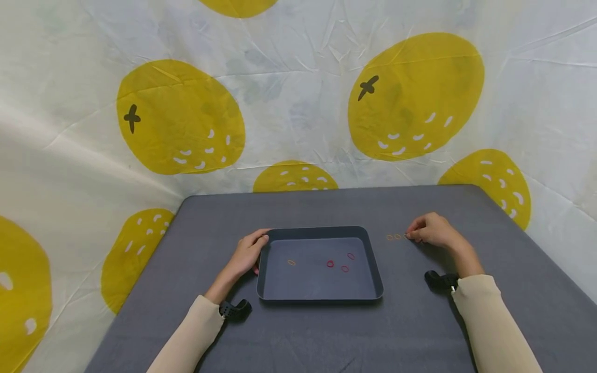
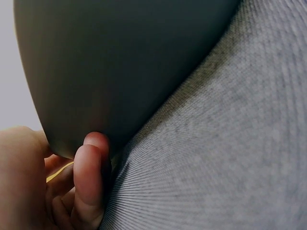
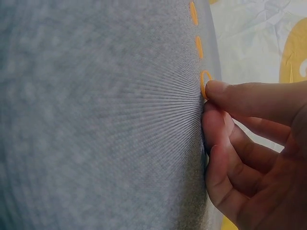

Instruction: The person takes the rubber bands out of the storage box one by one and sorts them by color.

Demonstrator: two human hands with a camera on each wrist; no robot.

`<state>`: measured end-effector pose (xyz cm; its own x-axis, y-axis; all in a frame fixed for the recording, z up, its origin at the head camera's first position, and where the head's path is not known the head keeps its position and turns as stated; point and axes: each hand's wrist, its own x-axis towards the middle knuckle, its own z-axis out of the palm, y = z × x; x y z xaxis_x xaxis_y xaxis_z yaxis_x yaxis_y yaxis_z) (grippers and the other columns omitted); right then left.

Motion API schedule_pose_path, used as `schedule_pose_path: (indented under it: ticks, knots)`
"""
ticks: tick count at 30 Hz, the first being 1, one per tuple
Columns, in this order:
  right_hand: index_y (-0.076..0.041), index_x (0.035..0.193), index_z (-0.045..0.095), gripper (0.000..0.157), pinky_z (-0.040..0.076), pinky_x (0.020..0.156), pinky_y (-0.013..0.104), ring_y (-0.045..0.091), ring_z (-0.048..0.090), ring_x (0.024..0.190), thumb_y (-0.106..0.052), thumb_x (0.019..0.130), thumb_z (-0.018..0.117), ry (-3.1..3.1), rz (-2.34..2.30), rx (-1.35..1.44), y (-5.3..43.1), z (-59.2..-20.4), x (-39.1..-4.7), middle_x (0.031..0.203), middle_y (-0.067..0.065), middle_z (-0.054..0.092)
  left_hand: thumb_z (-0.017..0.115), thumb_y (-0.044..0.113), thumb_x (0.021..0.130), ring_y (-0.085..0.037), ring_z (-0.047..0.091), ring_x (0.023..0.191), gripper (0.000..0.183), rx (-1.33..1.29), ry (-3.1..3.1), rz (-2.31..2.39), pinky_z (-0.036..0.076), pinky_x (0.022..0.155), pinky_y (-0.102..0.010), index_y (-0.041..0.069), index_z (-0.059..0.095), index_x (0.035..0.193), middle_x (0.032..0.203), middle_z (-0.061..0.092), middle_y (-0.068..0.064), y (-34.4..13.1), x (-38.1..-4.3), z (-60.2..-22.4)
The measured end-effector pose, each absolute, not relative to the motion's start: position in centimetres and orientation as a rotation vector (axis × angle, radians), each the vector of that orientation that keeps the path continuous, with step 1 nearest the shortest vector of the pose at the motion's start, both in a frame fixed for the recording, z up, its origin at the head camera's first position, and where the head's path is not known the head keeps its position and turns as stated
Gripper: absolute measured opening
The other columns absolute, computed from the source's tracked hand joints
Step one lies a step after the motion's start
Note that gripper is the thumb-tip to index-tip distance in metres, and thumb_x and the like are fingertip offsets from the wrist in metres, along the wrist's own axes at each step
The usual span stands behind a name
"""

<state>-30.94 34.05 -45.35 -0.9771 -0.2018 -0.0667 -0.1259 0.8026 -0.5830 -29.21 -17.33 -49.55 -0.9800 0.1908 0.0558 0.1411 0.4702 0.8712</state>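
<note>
My left hand (image 1: 249, 252) grips the left rim of a dark grey rectangular tray (image 1: 319, 300), thumb at the top edge and fingers against the outer wall. In the left wrist view, fingertips (image 2: 91, 167) press on the tray's side (image 2: 124, 72). Inside the tray lie one orange rubber band (image 1: 291, 262) and three red rubber bands (image 1: 345, 269). To the tray's right, my right hand (image 1: 434, 230) pinches the edge of an orange rubber band (image 3: 205, 79) between thumb and forefinger, at the table surface. Two more orange rubber bands (image 1: 397, 237) lie in a row to its left.
A grey cloth-covered table (image 1: 326, 336) carries everything. Behind it hangs a white curtain (image 1: 298, 114) printed with big yellow fruit. Black straps with camera mounts (image 1: 235, 310) sit on both wrists, close above the table.
</note>
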Motion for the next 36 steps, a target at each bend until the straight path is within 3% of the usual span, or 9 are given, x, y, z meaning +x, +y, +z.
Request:
schedule_pose_path:
  ticks: [10,16,21,28,31,36]
  knots:
    - [0.001,0.098,0.08,0.016,0.051,0.059,0.024,0.011,0.06,0.069,-0.013,0.094,0.073,2.862,-0.927,-0.261,34.1,-45.3,-30.8,0.079,0.006,0.074,0.046,0.034,0.111,-0.022,0.055,0.033,0.04,0.32,2.657,1.562,0.054,0.038,-0.046,0.023,0.06,0.147,0.1,0.077,-0.019,-17.4,-29.2,-49.7]
    - [-0.001,0.094,0.078,0.015,0.049,0.058,0.024,0.008,0.058,0.066,-0.015,0.092,0.073,2.899,-0.932,-0.3,33.5,-44.7,-30.8,0.076,0.003,0.072,0.047,0.035,0.111,-0.022,0.055,0.033,0.039,0.318,2.663,1.559,0.054,0.038,-0.046,0.024,0.06,0.146,0.1,0.076,-0.019,-17.4,-29.1,-49.6]
    - [-0.001,0.095,0.078,0.015,0.048,0.058,0.027,0.01,0.058,0.065,-0.016,0.092,0.073,2.901,-0.929,-0.4,31.0,-43.5,-30.7,0.073,0.003,0.071,0.047,0.035,0.111,-0.022,0.056,0.033,0.04,0.319,2.661,1.561,0.054,0.038,-0.046,0.023,0.06,0.147,0.089,0.076,-0.017,-17.5,-29.1,-49.5]
    - [-0.006,0.09,0.079,0.007,0.048,0.061,0.027,0.011,0.059,0.067,-0.012,0.088,0.078,2.825,-0.918,-0.567,26.6,-43.4,-30.6,0.077,0.001,0.074,0.047,0.035,0.111,-0.023,0.056,0.034,0.041,0.327,2.662,1.554,0.055,0.039,-0.046,0.022,0.059,0.147,0.096,0.076,-0.016,-17.6,-29.1,-49.5]
    - [-0.008,0.086,0.077,0.003,0.048,0.06,0.026,0.01,0.058,0.064,-0.007,0.085,0.075,2.807,-0.888,-0.647,25.6,-44.1,-30.7,0.074,-0.002,0.072,0.047,0.036,0.111,-0.023,0.056,0.034,0.041,0.332,2.658,1.554,0.055,0.039,-0.046,0.022,0.059,0.148,0.083,0.073,-0.018,-17.6,-29.1,-49.6]
    - [-0.014,0.075,0.071,0.013,0.039,0.057,0.024,0.008,0.049,0.059,-0.003,0.08,0.071,2.833,-0.815,-0.738,24.9,-45.3,-30.8,0.065,-0.008,0.063,0.047,0.036,0.111,-0.021,0.055,0.034,0.042,0.347,2.643,1.557,0.055,0.039,-0.046,0.022,0.057,0.149,0.061,0.063,-0.011,-17.5,-29.2,-49.6]
